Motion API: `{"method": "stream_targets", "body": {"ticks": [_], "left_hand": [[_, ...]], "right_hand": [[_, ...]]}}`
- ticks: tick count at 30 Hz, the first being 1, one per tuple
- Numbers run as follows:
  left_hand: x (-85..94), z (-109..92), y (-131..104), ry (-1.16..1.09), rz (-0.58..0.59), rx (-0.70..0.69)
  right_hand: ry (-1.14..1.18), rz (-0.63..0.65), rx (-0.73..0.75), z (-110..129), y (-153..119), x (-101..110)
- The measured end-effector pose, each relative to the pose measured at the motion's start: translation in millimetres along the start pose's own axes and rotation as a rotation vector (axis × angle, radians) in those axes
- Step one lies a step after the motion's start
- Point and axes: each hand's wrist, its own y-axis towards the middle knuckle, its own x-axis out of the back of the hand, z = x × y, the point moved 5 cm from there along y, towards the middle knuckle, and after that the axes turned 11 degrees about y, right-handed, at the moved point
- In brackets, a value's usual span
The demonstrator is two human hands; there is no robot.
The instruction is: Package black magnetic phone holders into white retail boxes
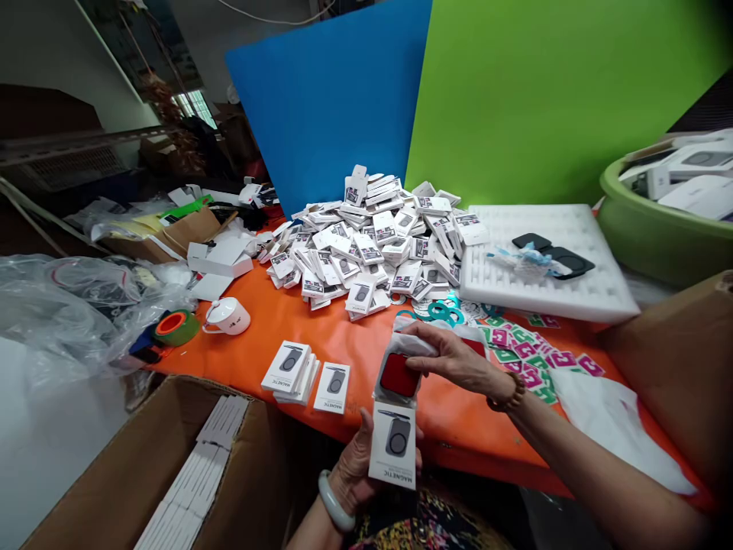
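white box printed "magnetic" was found in the left hand, over the near edge of the orange-covered table. the left forearm extended from the bottom of the view, with a pale bangle at the wrist. the right forearm slanted in from the lower right, a beaded bracelet at its wrist, and the right hand lay palm down beyond the box.

the left palm and most of its fingers were hidden behind the box; the box's interior could not be inspected. the right hand's lower fingers were obscured, and a second red patch showed only in part beyond that hand; its nature could not be determined. the carton was cut off by the bottom edge and the green tub by the right edge.

the left hand was partly closed around the box, thumb along one side and fingertips at the other. the right hand was nearly closed, thumb against a red rounded-square item in translucent wrapping, just at the box's far end. a single matching box and a short stack of boxes lay to the left on the table.
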Motion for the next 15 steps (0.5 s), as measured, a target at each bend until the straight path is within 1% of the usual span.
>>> {"method": "stream_targets", "body": {"ticks": [3,6,8,12,15], "left_hand": [[-0.5,1.0,0.0,0.058,-0.003,-0.021],[-3.2,-1.0,1.7,0.097,-0.009,-0.036],[-4.8,-0.9,3.5,0.096,-0.010,-0.023],[-3.2,2.4,5.7,0.070,-0.043,0.004],[-1.5,6.0,4.7,0.072,-0.065,0.001]], "right_hand": [[-0.009,0.002,0.007,-0.8,-6.6,-2.7],[0.014,0.033,-0.059,-8.4,-11.4,-9.0],[-0.012,0.040,-0.092,-14.3,-13.5,-14.5],[-0.104,-0.038,-0.075,-20.4,-17.2,-22.8],[-0.121,-0.100,-0.082,-24.1,-22.6,-26.4]]}}
